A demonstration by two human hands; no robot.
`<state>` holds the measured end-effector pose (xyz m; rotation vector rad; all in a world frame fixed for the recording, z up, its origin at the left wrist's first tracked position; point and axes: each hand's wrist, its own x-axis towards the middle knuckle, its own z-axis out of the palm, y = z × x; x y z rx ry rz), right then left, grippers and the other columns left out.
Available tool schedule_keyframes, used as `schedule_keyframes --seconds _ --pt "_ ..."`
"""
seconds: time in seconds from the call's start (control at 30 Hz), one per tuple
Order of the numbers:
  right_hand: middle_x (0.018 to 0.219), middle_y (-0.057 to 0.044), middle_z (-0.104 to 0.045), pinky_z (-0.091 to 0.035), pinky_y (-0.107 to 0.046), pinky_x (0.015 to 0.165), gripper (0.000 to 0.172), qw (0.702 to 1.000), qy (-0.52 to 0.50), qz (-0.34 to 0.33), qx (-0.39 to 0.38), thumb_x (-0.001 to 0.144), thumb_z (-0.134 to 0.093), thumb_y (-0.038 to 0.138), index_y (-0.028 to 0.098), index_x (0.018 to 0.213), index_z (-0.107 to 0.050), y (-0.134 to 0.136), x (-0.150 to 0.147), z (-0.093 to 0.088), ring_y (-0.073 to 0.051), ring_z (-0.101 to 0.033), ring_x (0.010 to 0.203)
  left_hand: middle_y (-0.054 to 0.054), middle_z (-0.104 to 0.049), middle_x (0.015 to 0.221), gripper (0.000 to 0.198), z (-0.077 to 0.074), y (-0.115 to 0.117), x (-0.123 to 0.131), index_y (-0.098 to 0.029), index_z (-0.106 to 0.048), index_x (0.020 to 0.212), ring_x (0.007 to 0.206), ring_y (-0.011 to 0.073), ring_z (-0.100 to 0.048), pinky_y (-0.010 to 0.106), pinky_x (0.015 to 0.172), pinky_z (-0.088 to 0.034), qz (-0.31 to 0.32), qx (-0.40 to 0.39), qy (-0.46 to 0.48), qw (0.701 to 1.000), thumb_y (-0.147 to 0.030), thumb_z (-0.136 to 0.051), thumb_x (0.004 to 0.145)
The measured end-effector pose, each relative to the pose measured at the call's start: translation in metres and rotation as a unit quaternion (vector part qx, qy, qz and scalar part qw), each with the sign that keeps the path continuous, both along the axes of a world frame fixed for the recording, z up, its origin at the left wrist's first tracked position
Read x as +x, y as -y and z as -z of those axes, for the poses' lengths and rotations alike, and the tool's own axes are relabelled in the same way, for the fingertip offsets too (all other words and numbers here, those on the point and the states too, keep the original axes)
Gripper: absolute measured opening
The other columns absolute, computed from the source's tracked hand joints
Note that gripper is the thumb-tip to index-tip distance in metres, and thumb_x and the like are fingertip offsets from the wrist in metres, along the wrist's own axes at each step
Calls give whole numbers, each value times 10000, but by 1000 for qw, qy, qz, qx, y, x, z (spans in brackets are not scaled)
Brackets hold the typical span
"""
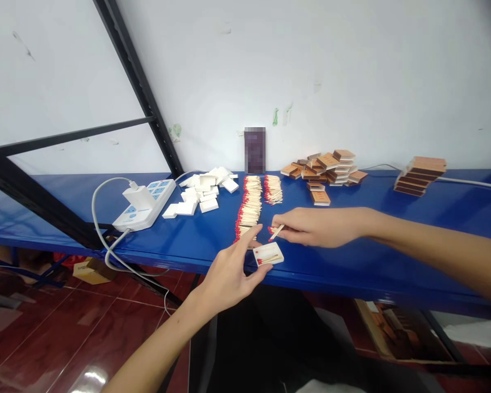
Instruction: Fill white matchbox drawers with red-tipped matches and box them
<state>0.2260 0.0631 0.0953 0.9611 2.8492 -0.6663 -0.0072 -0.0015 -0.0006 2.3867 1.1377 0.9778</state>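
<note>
Between the thumb and fingers of my left hand (231, 273) is a small white matchbox tray (279, 252), with a few red-tipped matches (269, 258) lying in it. Just above and to the right of the tray, my right hand (317, 226) pinches several matches (276, 232), their red heads pointing left. Beyond my hands a long row of matches (250, 204) runs back across the blue shelf. A shorter row of matches (274, 190) lies to its right.
White empty trays (208, 204) are heaped at left beside a power strip (145, 210) with a white cable. Brown matchbox sleeves (329, 161) are piled at right, and a neat stack of matchboxes (420, 174) stands farther right. A black shelf post (143, 90) rises at left.
</note>
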Motion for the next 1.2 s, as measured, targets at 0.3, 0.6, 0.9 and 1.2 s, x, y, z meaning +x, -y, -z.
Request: schedule_keyframes --seconds 0.3,0.6,0.9,1.2 --pt "828 -61 -583 -376 -280 638 170 998 11 -57 34 964 -419 228 176 828 -507 12 -23 0 -159 -509 691 20 -672 1127 417 0 0 0 -255 -456 1269 967 176 -657 295 861 -521 8 14 4 1000 -280 -653 902" --pt "944 -109 -605 -404 -295 680 191 988 28 -110 105 983 -434 201 112 947 -599 16 -27 9 -180 -550 777 39 -675 1067 208 -3 -1 1 -229 -575 1123 914 175 -639 278 793 -502 27 24 -9 999 -285 -622 928" --pt "807 -44 -647 -365 -258 637 168 996 -23 -66 59 947 -530 264 159 860 -628 13 -22 11 -154 -554 714 35 -671 1086 215 -2 -1 0 -230 -563 1131 934 175 -643 286 838 -494 32 31 -6 999 -286 -621 932" --pt "814 -25 -704 -366 -238 655 170 995 -68 -66 35 924 -541 209 171 961 -702 9 -16 15 -131 -596 701 7 -650 930 165 1 -1 0 -219 -497 924 797 154 -616 265 708 -465 5 16 -12 1000 -320 -626 922"
